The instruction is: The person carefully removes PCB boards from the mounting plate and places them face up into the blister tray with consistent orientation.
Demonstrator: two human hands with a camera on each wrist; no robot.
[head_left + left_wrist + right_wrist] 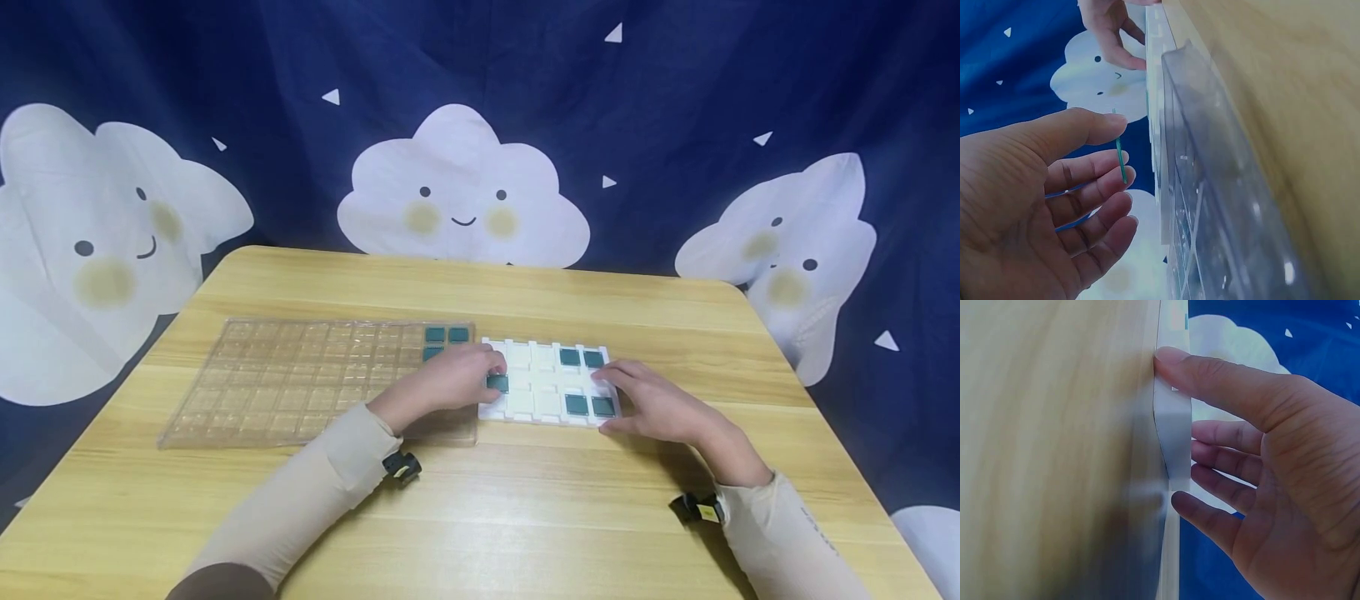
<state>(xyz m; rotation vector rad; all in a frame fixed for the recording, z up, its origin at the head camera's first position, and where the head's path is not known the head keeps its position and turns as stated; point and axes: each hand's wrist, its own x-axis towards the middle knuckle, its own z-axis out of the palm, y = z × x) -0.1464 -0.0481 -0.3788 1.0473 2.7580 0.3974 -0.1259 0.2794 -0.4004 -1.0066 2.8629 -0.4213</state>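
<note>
My left hand (457,375) pinches a thin green square chip (1120,156) between thumb and fingertips. The chip is seen edge-on in the left wrist view, over the left end of the white tray (543,379). My right hand (656,400) holds that tray at its right end. Its thumb (1175,365) lies against the near side, and the other fingertips are at the top. Two green chips (576,405) sit in the near right pockets and two more chips (581,358) in the far right ones. A clear pocketed tray (300,379) lies to the left, partly covered by my left hand.
Several green chips (446,334) sit at the far right corner of the clear tray. Both trays lie side by side on a wooden table (480,517). Behind the table hangs a dark blue curtain (480,67) with cloud prints.
</note>
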